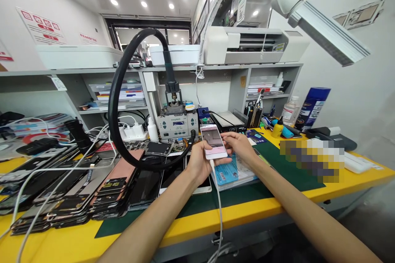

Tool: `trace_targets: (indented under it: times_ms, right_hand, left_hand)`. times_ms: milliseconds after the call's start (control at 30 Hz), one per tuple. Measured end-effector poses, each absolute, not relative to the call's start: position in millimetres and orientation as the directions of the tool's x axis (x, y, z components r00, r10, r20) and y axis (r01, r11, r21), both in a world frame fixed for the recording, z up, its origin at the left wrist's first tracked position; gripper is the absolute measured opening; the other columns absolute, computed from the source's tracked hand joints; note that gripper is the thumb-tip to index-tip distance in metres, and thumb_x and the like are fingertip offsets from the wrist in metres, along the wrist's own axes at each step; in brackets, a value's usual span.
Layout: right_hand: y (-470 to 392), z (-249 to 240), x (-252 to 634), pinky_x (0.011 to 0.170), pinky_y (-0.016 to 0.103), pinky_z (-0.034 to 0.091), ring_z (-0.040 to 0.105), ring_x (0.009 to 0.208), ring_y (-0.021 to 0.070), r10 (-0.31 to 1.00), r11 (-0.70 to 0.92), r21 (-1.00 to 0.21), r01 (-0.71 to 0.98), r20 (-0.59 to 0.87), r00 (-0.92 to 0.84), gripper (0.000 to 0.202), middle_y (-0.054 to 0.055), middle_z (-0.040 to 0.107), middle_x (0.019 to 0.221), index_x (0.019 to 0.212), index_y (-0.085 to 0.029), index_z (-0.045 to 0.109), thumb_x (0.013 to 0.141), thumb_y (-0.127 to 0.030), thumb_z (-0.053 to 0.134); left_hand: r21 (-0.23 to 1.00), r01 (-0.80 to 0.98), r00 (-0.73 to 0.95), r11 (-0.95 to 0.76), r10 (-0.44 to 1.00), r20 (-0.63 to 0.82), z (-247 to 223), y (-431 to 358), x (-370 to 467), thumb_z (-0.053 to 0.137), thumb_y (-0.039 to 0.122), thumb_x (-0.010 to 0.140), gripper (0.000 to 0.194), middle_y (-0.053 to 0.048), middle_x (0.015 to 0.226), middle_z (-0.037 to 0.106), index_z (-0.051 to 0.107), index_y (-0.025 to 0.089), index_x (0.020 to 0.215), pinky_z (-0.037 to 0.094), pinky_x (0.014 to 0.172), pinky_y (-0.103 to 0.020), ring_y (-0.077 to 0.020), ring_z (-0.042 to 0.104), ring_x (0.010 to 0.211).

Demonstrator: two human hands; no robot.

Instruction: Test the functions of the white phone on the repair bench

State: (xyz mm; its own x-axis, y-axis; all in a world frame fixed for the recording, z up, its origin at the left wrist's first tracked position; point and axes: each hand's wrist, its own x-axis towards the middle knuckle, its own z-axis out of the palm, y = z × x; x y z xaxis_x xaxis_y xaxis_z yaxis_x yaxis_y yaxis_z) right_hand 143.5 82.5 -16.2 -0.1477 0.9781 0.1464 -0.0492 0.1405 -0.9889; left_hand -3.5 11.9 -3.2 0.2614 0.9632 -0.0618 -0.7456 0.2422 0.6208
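Observation:
A white-framed phone [215, 144] with its screen lit is tilted up over the bench. My left hand [199, 160] is wrapped round it from the left and below, the thumb lying over the screen's lower left. At the phone's right edge is my right hand [239, 144], its fingertips bent against or right beside the edge; what they grip is too small to tell. A white cable [219, 201] runs from the phone's bottom end down past the bench edge. Beneath the hands lie a blue-and-white packet [226, 172] and a tablet [202, 185].
Stacks of phone screens [114, 189] cover the left side. A thick black hose [115, 102] arches up from the grey soldering station [178, 125]. Bottles and a blue can [313, 109] stand at the right. A lamp [330, 33] hangs overhead. The green mat [284, 168] covers the bench middle.

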Motion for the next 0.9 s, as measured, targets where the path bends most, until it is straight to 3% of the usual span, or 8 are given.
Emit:
trace_targets:
  times_ms: [433, 667, 900]
  right_hand:
    - [79.4, -10.3, 143.1, 0.039, 0.02, 0.043, 0.055, 0.045, 0.0095, 0.986, 0.027, -0.992, -0.12, 0.046, -0.162, 0.022, 0.005, 0.067, 0.068, 0.095, -0.011, 0.071, 0.082, -0.007, 0.054]
    - [79.7, -10.6, 143.6, 0.039, 0.02, 0.044, 0.056, 0.046, 0.0103, 0.983, -0.013, -0.986, -0.166, 0.018, -0.184, 0.022, 0.005, 0.068, 0.069, 0.1, -0.01, 0.071, 0.083, -0.007, 0.058]
    - [75.9, -7.3, 142.5, 0.044, 0.02, 0.049, 0.06, 0.05, 0.0107, 0.974, -0.055, -0.977, -0.207, -0.007, -0.226, 0.016, 0.007, 0.07, 0.072, 0.093, -0.011, 0.072, 0.085, -0.009, 0.059]
  left_hand:
    - [0.625, -0.748, 0.266, 0.224, 0.963, -0.027, -8.5, 16.6, -3.3, 0.046, 0.004, 0.06, 0.067, -0.018, 0.106, 0.072, 0.06, 0.002, 0.126, 0.057, 0.087, -0.051, -0.0322, 0.07, 0.098]
    - [0.625, -0.744, 0.291, 0.235, 0.957, -0.014, -7.7, 16.6, -4.9, 0.045, 0.011, 0.065, 0.06, -0.023, 0.103, 0.072, 0.061, -0.004, 0.121, 0.057, 0.086, -0.054, -0.0358, 0.069, 0.1]
    - [0.644, -0.726, 0.289, 0.242, 0.957, -0.034, -6.0, 15.2, -4.7, 0.045, 0.009, 0.061, 0.064, -0.021, 0.102, 0.072, 0.06, -0.002, 0.122, 0.056, 0.087, -0.053, -0.0347, 0.069, 0.1]
